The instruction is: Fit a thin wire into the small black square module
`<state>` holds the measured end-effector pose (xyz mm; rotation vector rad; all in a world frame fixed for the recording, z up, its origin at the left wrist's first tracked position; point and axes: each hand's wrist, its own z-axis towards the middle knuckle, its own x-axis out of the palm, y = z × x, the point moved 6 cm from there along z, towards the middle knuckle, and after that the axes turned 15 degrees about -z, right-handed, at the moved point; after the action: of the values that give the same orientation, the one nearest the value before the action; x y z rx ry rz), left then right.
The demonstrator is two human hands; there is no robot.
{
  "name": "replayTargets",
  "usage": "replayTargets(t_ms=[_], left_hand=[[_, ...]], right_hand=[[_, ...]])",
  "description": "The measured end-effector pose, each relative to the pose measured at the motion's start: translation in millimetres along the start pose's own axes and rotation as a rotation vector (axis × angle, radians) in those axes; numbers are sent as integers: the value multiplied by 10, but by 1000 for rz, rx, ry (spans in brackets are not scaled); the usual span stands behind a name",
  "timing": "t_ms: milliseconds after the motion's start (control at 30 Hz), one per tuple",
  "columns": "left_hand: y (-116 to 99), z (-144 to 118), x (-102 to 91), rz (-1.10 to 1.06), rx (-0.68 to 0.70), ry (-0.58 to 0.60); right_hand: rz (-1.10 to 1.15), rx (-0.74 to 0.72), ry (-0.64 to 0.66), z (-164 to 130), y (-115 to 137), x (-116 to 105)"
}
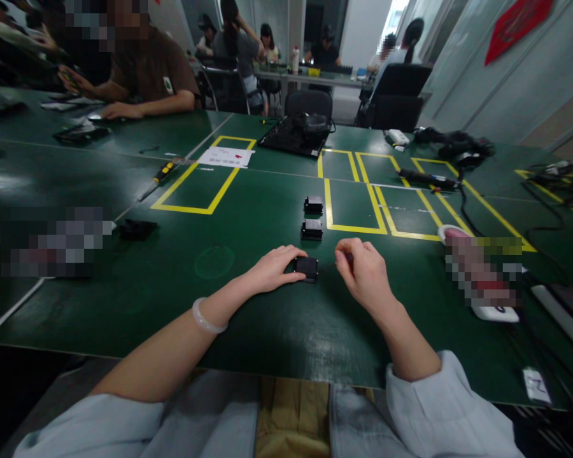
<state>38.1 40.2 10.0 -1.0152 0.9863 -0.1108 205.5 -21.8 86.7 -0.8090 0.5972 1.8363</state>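
My left hand [272, 270] rests on the green table [248, 318] with its fingers against a small black square block [307, 268], holding it in place. Just to the block's right, my right hand [363, 273] has its fingers pinched together on something small and dark near the fingertips; I cannot make out what it is. Two more black blocks sit farther away in a line, one block [312, 229] close by and another block [314, 204] behind it. A pale bangle [205, 321] circles my left wrist.
Yellow taped rectangles [358, 203] mark the table ahead. A black tray [293, 135], a paper sheet [226, 156], cables [458, 149] and a pen-like tool [427, 179] lie beyond. A small black part [136, 229] lies left. Other people sit at the far tables.
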Motion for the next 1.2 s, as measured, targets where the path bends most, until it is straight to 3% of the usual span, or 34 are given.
replayTargets(t_ms=[1200], left_hand=[[-13, 10, 21, 51, -13, -5]], right_hand=[[-14, -18, 22, -1, 0, 4]])
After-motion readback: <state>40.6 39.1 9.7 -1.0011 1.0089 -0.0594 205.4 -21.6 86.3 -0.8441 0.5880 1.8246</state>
